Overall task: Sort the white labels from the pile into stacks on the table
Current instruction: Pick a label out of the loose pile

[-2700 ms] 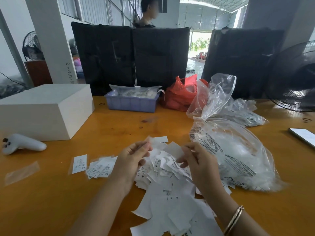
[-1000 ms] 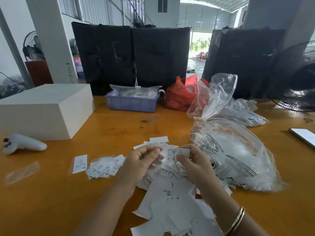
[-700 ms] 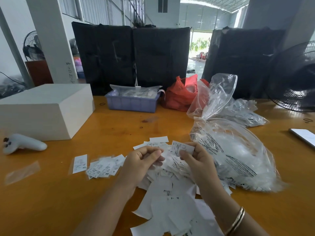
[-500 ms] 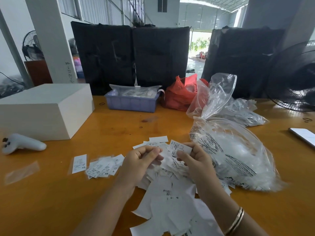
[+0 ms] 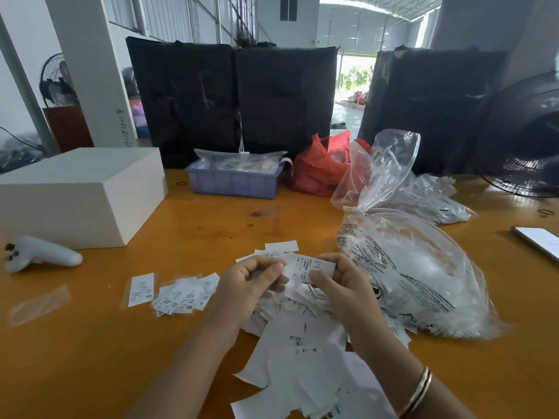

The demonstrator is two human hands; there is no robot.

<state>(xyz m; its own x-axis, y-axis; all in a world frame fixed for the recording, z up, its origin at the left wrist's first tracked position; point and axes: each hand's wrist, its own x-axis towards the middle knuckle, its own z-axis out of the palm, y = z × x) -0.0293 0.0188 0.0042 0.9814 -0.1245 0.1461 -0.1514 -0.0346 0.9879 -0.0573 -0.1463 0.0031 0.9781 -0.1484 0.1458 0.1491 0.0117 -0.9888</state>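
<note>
Centrally, rectangular paper label (image 5: pixel 313 267), pinched by right hand (image 5: pixel 343 285)

A loose pile of white labels (image 5: pixel 298 337) sprawls over the orange tabletop (image 5: pixel 90 358) in front of the person, the slips overlapping at all angles, some blank side up and some showing small black print. One label (image 5: pixel 313 267) is up off the pile, printed side visible with an "L" near its lower edge, pinched between the left hand (image 5: pixel 251 285) and the right hand (image 5: pixel 341 282). To the left of the pile lies a fanned stack (image 5: pixel 186 294) marked XS and S, and beside it a single XS label (image 5: pixel 141 289) flat on its own.
</note>
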